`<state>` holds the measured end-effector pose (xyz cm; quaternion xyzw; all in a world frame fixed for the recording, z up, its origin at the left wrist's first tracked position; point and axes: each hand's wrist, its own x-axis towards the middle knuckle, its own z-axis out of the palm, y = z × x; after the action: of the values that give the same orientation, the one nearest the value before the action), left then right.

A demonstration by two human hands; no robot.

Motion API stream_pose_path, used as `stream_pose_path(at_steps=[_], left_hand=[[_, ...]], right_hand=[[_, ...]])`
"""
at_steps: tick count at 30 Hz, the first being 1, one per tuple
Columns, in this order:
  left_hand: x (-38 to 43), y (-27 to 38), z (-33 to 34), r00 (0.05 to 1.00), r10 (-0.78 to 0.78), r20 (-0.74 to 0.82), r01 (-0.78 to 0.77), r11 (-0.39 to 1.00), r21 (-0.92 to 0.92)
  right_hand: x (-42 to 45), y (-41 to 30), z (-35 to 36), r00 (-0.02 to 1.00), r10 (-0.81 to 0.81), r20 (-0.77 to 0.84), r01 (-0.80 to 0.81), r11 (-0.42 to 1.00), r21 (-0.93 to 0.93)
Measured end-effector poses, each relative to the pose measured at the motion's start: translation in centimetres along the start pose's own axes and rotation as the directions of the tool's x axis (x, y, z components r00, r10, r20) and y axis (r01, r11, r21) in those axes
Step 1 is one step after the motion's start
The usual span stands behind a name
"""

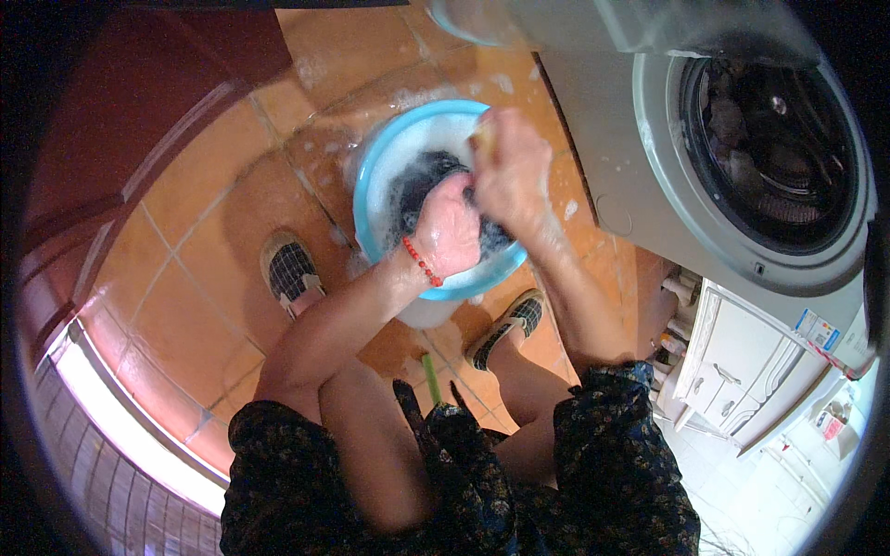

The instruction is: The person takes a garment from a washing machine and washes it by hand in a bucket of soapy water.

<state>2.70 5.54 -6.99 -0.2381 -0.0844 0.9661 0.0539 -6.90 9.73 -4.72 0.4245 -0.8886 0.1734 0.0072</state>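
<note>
A light-blue plastic basin [363,215] full of suds stands on the tiled floor in front of me. Dark wet cloth [410,191] lies in it, partly under foam. My left hand [452,226], with a red bead bracelet [422,262] at the wrist, holds a part of this cloth over the basin. Just to its right, my right hand [513,163] is blurred, with its fingers curled around a small yellowish thing [484,141], too blurred to name. The lower part of my right hand is against the cloth.
A front-loading washing machine [591,125] with laundry behind its round door [779,153] stands at the right. Dark red furniture [160,90] is at the upper left. Suds and water wet the floor tiles [201,271]. A white cabinet [723,375] stands lower right. My shoes flank the basin's near side.
</note>
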Motion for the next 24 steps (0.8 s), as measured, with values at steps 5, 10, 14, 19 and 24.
stream_pose_path(at_steps=[5,10,14,19,24], left_hand=[[0.1,0.7,-1.4,0.978,0.075,0.192,-0.061,0.995,-0.078],[-0.2,0.9,-1.3,0.942,0.042,0.334,0.016,0.985,-0.171],[1.7,0.3,-3.4,0.878,0.033,0.477,0.048,0.987,-0.157],[-1.1,2.7,0.1,0.939,-0.110,0.325,0.184,0.960,-0.209],[-0.3,1.7,-0.4,0.944,-0.080,0.320,0.139,0.976,-0.165]], right_hand=[[-1.5,-2.9,0.3,0.976,-0.154,0.157,0.153,0.988,0.014],[-1.8,-3.9,-0.2,0.909,-0.331,0.252,0.287,0.938,0.195],[1.0,-0.7,-0.8,0.948,0.288,0.136,-0.314,0.767,0.560],[2.0,1.2,-5.7,0.827,0.413,0.382,-0.350,-0.154,0.924],[-0.4,-0.7,-3.7,0.999,0.030,-0.031,-0.016,0.924,0.381]])
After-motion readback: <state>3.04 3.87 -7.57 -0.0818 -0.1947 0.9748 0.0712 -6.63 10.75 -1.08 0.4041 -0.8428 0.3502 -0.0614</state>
